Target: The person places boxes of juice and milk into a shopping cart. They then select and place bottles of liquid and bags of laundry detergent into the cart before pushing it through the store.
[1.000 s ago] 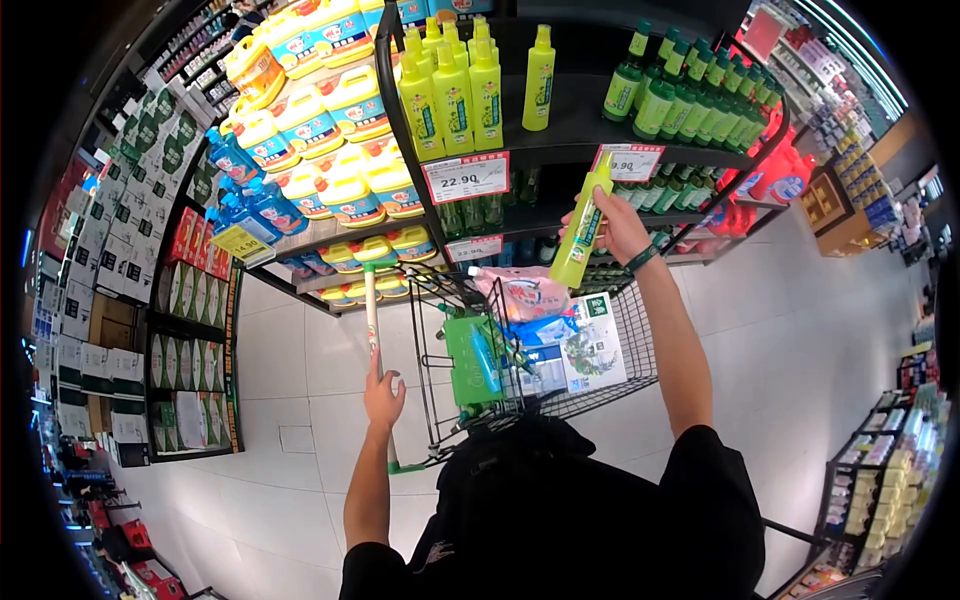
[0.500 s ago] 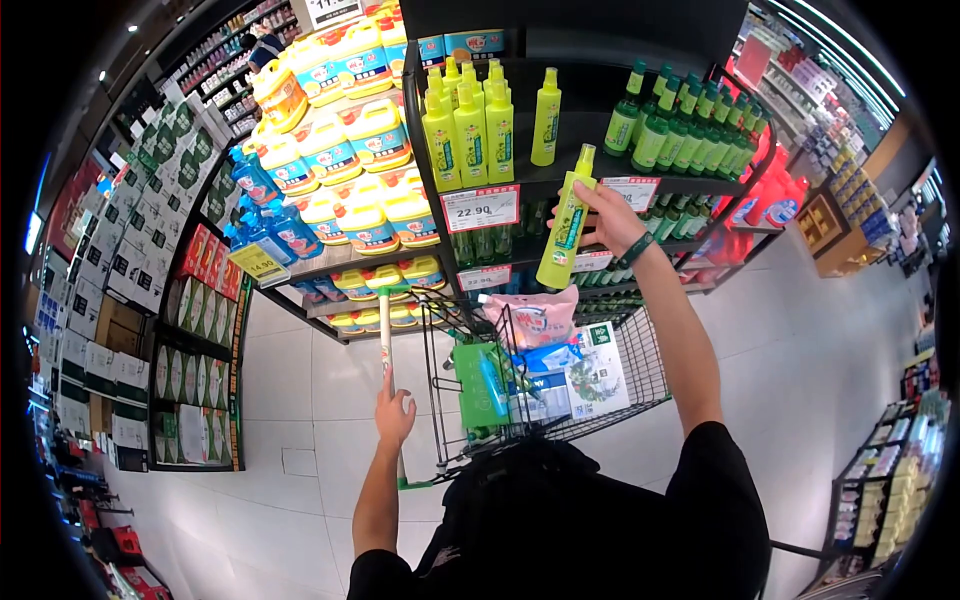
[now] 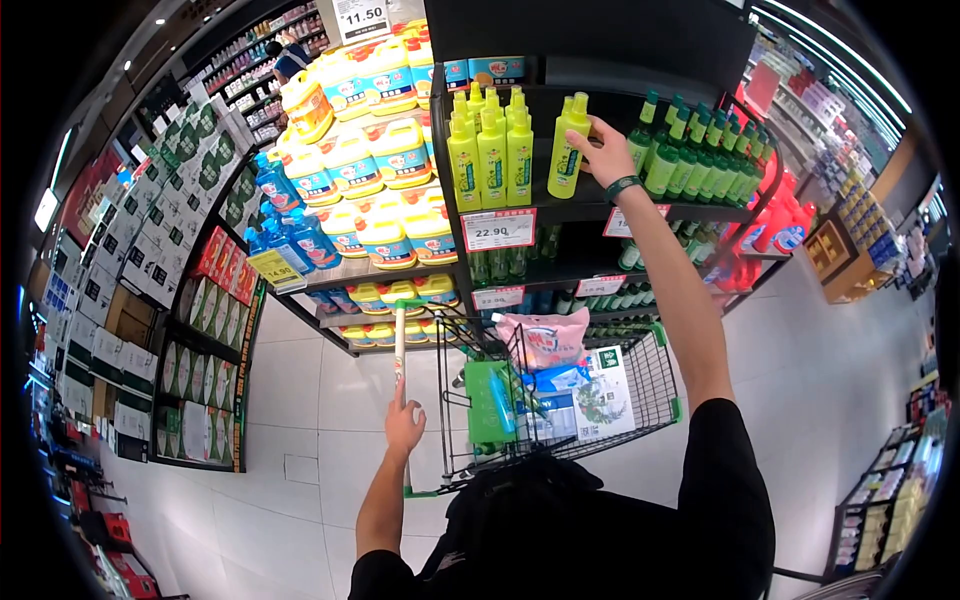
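Your right hand [image 3: 612,152] was raised to the upper shelf [image 3: 585,212] with its grip closed on a yellow-green bottle [image 3: 578,135]. The bottle stood upright, its long axis vertical, cap pointing up and base at the shelf board. It lay just left of your palm. Your fingers pressed against its right side at mid-body, and the neck and cap stood clear above them.

It touched or nearly touched a like bottle [image 3: 562,150] on its left. Further left stood a row of the same bottles [image 3: 491,150] above the 22.90 price tag [image 3: 499,230]. A block of dark green bottles [image 3: 700,165] stood to the right of your wrist.

Your left hand [image 3: 403,428] lay low on the cart handle [image 3: 399,340], one finger stretched up along the bar. I could not tell whether that grip was clenched round it. The wire cart [image 3: 655,385] sat below the shelf, between your two arms, with packets inside. Yellow jugs [image 3: 390,160] filled the shelves to the left.
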The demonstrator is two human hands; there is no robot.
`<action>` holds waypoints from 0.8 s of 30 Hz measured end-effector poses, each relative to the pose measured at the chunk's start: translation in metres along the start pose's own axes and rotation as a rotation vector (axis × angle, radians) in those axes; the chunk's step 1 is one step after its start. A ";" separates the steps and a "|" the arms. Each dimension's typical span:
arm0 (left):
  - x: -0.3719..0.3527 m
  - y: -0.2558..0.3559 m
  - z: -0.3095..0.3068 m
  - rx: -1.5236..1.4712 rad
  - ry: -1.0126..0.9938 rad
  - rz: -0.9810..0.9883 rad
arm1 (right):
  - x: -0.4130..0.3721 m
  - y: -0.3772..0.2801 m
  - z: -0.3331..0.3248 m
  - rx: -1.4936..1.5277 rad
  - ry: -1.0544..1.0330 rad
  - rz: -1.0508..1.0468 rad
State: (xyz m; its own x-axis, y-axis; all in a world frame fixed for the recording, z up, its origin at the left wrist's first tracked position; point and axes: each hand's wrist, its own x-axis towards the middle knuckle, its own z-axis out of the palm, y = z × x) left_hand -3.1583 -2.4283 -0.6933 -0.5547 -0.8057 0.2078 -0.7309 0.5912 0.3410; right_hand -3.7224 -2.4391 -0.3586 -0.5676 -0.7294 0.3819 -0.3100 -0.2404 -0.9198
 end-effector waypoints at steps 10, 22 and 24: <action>0.000 0.004 -0.001 0.007 -0.031 -0.041 | 0.018 0.048 0.026 -0.173 0.024 -0.049; 0.001 0.001 0.000 0.006 -0.035 -0.022 | 0.017 0.045 0.030 -0.407 0.048 -0.080; 0.001 0.001 0.001 0.004 -0.037 -0.019 | 0.013 0.037 0.029 -0.470 0.038 -0.063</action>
State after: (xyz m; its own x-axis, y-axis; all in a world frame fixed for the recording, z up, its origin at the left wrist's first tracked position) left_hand -3.1600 -2.4284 -0.6931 -0.5547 -0.8150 0.1675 -0.7430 0.5758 0.3412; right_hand -3.7190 -2.4762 -0.3899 -0.5614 -0.6962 0.4473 -0.6516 0.0388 -0.7576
